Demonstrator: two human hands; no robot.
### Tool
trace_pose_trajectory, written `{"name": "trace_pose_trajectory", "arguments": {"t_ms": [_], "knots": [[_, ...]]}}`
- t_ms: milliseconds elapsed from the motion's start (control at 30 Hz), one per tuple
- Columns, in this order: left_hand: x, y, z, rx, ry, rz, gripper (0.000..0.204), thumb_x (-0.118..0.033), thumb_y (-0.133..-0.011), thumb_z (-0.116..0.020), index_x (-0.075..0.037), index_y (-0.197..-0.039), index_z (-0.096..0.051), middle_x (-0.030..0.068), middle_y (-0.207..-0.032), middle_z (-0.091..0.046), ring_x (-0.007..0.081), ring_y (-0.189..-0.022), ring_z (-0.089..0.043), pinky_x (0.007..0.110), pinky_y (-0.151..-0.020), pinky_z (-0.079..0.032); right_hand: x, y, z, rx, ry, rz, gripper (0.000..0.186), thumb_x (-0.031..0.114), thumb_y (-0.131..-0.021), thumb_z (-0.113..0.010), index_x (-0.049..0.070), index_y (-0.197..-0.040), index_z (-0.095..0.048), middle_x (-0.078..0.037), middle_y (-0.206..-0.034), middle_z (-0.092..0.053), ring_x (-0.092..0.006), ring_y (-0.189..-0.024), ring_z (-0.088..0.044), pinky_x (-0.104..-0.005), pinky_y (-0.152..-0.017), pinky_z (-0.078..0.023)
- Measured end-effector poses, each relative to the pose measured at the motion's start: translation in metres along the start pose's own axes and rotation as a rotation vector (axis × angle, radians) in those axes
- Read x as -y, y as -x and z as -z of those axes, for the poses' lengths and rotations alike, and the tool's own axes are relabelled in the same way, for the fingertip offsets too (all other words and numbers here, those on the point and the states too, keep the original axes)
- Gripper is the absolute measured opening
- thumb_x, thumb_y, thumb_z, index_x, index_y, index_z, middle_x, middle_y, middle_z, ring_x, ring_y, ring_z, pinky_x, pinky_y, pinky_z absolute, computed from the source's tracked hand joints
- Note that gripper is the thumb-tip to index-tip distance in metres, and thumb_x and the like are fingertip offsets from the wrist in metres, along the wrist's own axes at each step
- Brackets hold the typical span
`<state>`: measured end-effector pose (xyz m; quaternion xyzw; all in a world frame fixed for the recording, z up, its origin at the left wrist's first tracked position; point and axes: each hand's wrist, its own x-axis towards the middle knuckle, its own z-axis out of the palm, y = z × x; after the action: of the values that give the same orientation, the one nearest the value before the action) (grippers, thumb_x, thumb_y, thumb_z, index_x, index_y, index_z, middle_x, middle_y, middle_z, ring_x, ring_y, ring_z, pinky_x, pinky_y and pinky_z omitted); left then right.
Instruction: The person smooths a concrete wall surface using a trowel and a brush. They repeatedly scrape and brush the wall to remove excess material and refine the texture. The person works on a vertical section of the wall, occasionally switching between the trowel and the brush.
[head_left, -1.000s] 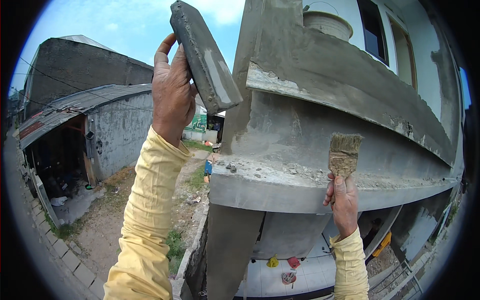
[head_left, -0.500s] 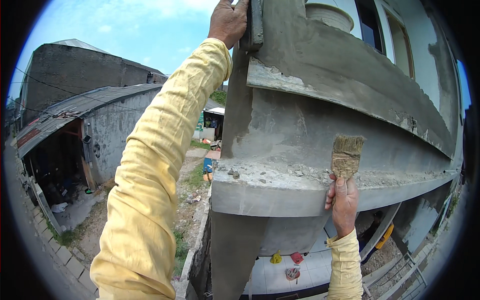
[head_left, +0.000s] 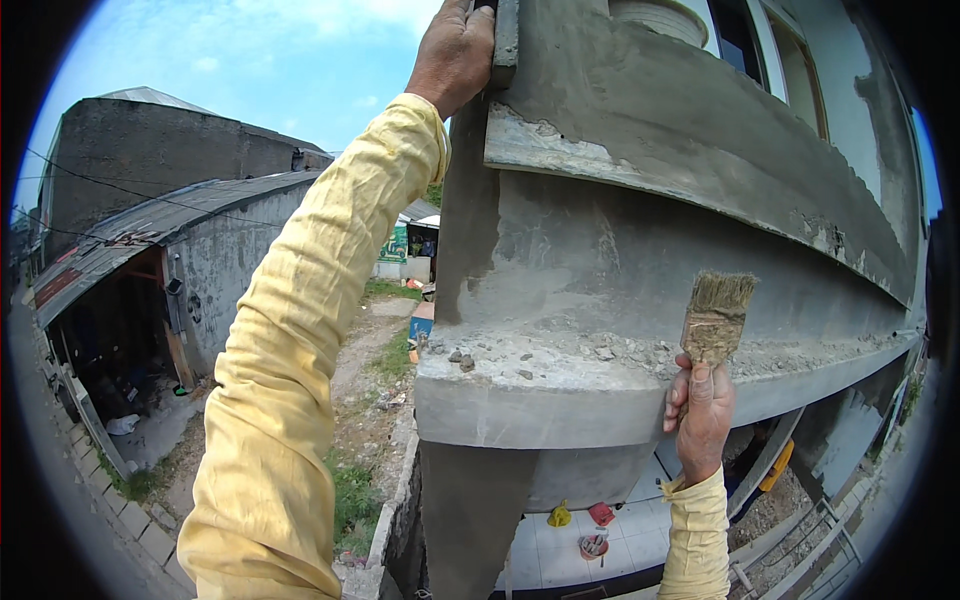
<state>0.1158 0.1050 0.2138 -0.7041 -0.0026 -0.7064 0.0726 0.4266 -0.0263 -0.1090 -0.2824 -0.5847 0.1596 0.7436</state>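
Note:
My right hand (head_left: pixel 703 415) is closed round the short handle of a worn, mortar-caked brush (head_left: pixel 716 318), held upright with its bristles up, in front of the concrete ledge (head_left: pixel 530 400). At the top, my raised left hand (head_left: pixel 455 55) grips a narrow grey board (head_left: pixel 506 45) that stands upright along the corner of the plastered wall. Its fingertips curl behind the board's edge and are partly hidden. Below the board, a sloping band of fresh grey plaster (head_left: pixel 680 120) ends in a rough, chipped lower edge.
Loose mortar crumbs (head_left: pixel 465 360) lie on the ledge. A white bucket (head_left: pixel 662 18) stands above the plaster. Far below are a tiled floor (head_left: pixel 545 565), a tub (head_left: pixel 593 547), a person in dark and yellow clothing (head_left: pixel 778 466) and a wooden frame. A roofed shed (head_left: pixel 230 260) stands left.
The brush and my right hand have shifted slightly right, and the brush leans a little more to the right. My left hand still grips the board; the view has moved a little.

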Motion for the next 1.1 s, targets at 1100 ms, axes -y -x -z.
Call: {"name": "trace_pose_trajectory", "arguments": {"t_ms": [1100], "knots": [[-0.026,-0.053,0.027,-0.014,-0.032,0.033,0.04,-0.021,-0.107,-0.048,-0.004,-0.144,-0.053,0.0066,-0.108,-0.068,0.0084,-0.092,-0.064,0.025,-0.081,-0.054,0.01,-0.005,-0.007,-0.068,0.036,-0.062,0.044,0.042,-0.108,-0.055,-0.001,-0.111,-0.06,0.003,-0.067,-0.048,-0.0042,-0.051,-0.046,-0.0198,-0.041,-0.038]]}}
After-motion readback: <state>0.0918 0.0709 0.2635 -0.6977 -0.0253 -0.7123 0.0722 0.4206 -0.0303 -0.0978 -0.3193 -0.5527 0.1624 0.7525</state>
